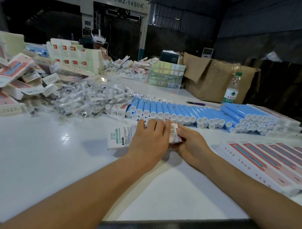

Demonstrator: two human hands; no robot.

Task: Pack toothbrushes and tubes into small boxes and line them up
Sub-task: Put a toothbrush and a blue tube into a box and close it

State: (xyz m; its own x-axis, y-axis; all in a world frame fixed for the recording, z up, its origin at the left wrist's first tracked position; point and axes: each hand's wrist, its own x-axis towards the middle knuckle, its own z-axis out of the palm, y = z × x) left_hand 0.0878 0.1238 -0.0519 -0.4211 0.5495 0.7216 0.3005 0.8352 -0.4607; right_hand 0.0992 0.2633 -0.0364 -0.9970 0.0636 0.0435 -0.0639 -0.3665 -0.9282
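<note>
The small box lies flat on the white table, long axis left-right. The left hand curls over it; the right hand pinches its barcoded end.

The grey machine at the back bore "FMZ-1450A"; the white box under the left hand read "SONIC ELECTRIC"; other print was illegible.

- The single head-worn view is looking forward and down across the white table.
- It is sitting close above both forearms.
</note>
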